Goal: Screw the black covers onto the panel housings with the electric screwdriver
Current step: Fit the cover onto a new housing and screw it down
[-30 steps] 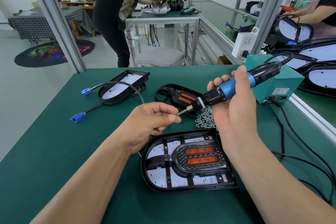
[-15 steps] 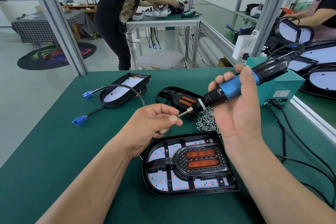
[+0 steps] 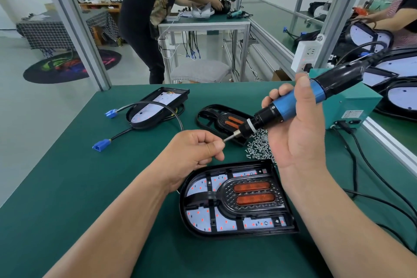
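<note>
Counter [image 3: 67, 187]: green mat, runs from me to the far frame posts.

Near housing [image 3: 225, 234]: lies flat, near centre, just under my wrists. A black cover [image 3: 228, 201] is seated in it, two orange strips facing up. White board with red dots shows around the cover.

Far housing [image 3: 162, 99]: far left, flat, well apart from the near one. A black cable loops over it; two blue plugs [image 3: 100, 144] lie on the mat to its left.

Teal box [image 3: 347, 104]: right edge of the counter, black leads running out of its near face.

Driver [image 3: 286, 109]: in the air above the counter, tilted, its cord end up to the far right, its nose down to the left.

Spare cover [image 3: 214, 115]: far centre, flat on the mat, behind the driver's nose.

Right grip [image 3: 297, 137]: clamped round the driver's blue barrel, thumb on the near side, fingertips showing over the far side.

Left grip [image 3: 191, 151]: fingers curled in, thumb and forefinger pinched on the tip of the bit [image 3: 230, 137]. Whether a screw sits between them is too small to tell.

Screws [image 3: 259, 145]: loose silver heap between the spare cover and the near housing, just beside my right wrist.
</note>
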